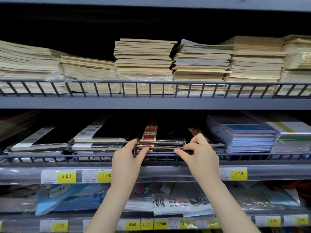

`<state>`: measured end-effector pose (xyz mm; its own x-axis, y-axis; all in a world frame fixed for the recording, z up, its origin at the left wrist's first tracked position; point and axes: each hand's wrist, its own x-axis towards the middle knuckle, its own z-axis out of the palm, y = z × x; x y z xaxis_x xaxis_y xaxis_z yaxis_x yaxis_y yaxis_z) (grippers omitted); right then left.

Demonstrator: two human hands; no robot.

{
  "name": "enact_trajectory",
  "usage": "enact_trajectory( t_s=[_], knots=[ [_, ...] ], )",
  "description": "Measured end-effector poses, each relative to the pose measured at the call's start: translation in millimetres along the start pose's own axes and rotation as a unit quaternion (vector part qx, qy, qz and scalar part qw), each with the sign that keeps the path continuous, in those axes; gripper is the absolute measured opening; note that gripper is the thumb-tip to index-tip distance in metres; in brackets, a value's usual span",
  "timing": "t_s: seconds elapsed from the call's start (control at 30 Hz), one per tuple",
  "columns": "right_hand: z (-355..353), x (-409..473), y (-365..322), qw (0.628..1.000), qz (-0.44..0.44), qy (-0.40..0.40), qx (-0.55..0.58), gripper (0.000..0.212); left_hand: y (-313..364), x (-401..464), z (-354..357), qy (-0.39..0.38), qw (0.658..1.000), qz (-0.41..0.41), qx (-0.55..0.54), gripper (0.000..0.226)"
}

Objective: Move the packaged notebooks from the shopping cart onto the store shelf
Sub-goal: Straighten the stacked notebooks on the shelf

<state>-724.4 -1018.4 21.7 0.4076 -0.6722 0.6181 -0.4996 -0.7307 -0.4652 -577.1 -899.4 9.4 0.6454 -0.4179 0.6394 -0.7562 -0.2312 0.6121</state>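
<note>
Forearms: both of mine rise bare from the near edge, crossing the price rails toward the middle shelf.
Left hand (pixel 129 153): I have its fingertips on the left end of the stack of packaged notebooks (pixel 160 145), thumb stretched along the stack's lower front edge, fingers partly curled and pressing rather than wrapped around.
Right hand (pixel 197 149): I hold it at the stack's right end, thumb and forefinger pinched on the near right corner of the wrapping, remaining fingers curled above.
Packaged notebooks: black covers with an orange-brown band, sealed in clear film, stacked flat on the middle shelf (pixel 252 167) just behind its wire front rail (pixel 67 155), between both hands.
Left neighbours: black notebooks with white bands (pixel 99 140), stacked just beside my stack.
Right neighbours: blue-covered pads (pixel 249 138), further right of the stack.
Top shelf: cream exercise books (pixel 144 64) in several tall piles, far and above.
Price tags: yellow tags (pixel 66 176) on the rail below the middle shelf, reading 2.00 and 1.00.
Lower shelf: plastic-wrapped goods (pixel 175 205), one label reading No.4734.
Shopping cart: out of my view.
</note>
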Motion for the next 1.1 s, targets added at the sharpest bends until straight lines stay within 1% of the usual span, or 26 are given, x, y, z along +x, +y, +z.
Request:
enact_trajectory(
  t_s=[0.1, 0.23, 0.4, 0.53, 0.6, 0.67, 0.73, 0.77, 0.83, 0.9, 1.1],
  knots=[
    [0.4, -2.5, 0.9, 1.000, -0.004, -0.005, 0.008, 0.034, 1.0, -3.6, -0.3, 0.014, 1.000, 0.004, -0.007, 0.047],
    [-2.2, -1.3, 4.6, 0.999, 0.016, 0.012, 0.041, 0.044, 3.3, -11.8, -1.3, 0.031, 0.999, 0.005, -0.007, 0.046],
    [0.6, 1.8, 4.9, 1.000, 0.006, 0.002, 0.006, 0.039, 1.5, -12.0, 3.0, 0.057, 0.998, 0.008, 0.019, 0.027],
    [0.8, 2.6, 5.7, 1.000, -0.002, -0.011, -0.006, 0.040, -0.8, -11.4, 3.8, 0.042, 0.998, 0.041, 0.030, 0.019],
    [-2.1, 1.9, 7.2, 1.000, -0.008, -0.021, -0.017, 0.040, -2.4, -10.9, 2.9, 0.042, 0.997, 0.048, 0.044, 0.026],
    [-4.5, -1.3, 8.9, 0.999, -0.019, -0.021, -0.044, 0.042, -3.9, -9.2, 0.8, 0.043, 0.995, 0.043, 0.073, 0.041],
    [-4.0, -5.8, 10.3, 0.997, -0.024, -0.006, -0.067, 0.043, -5.0, -8.4, -0.7, 0.040, 0.994, 0.030, 0.099, 0.055],
    [-2.9, -7.3, 10.2, 0.997, -0.028, 0.007, -0.073, 0.041, -5.1, -8.8, -0.8, 0.036, 0.993, 0.028, 0.107, 0.058],
    [-0.2, -7.6, 8.9, 0.996, -0.037, 0.022, -0.082, 0.035, -4.3, -9.8, 0.3, 0.026, 0.993, 0.037, 0.111, 0.050],
    [2.7, -6.1, 7.9, 0.995, -0.039, 0.021, -0.085, 0.032, -2.9, -9.2, 1.7, 0.019, 0.992, 0.044, 0.115, 0.041],
    [2.7, -7.7, 4.7, 0.996, -0.037, 0.008, -0.087, 0.032, -0.2, -11.4, 2.0, 0.022, 0.992, 0.043, 0.118, 0.042]
  ],
)
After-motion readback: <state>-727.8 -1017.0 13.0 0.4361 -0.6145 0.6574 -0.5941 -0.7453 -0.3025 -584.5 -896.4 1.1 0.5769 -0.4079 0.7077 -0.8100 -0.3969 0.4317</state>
